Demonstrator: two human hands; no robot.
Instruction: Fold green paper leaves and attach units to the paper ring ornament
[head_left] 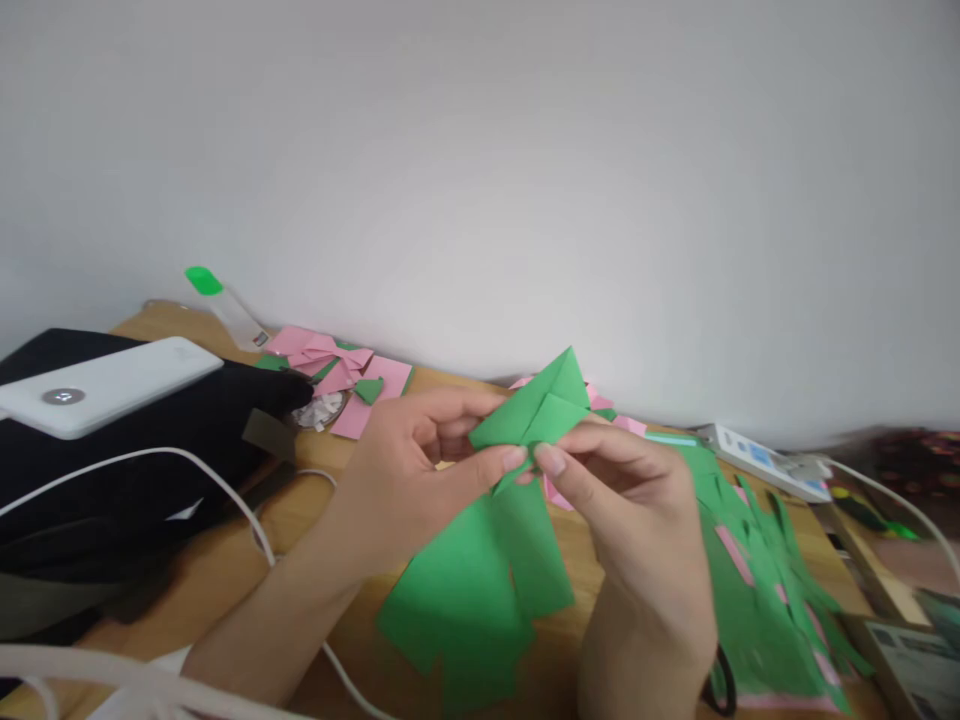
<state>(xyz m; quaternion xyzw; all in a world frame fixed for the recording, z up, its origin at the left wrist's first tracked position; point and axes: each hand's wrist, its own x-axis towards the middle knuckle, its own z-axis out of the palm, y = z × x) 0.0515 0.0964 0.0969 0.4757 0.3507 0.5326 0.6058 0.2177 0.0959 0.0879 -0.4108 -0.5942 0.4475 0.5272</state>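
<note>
A folded piece of green paper (536,405) with a pointed top is pinched between my two hands above the wooden table. My left hand (420,470) grips its lower left side, thumb in front and fingers behind. From the right, my right hand (637,500) holds the lower edge, its thumb tip close to the left thumb. The fingertips behind the paper are partly hidden. Below the hands, flat green paper sheets (465,600) lie overlapping on the table.
At left, a white power bank (112,385) rests on a black bag (225,400), with white cables running nearby. A green-capped glue bottle (229,310) and pink paper pieces (322,355) are by the wall. Green paper strips (765,590) and a power strip (765,462) lie at right.
</note>
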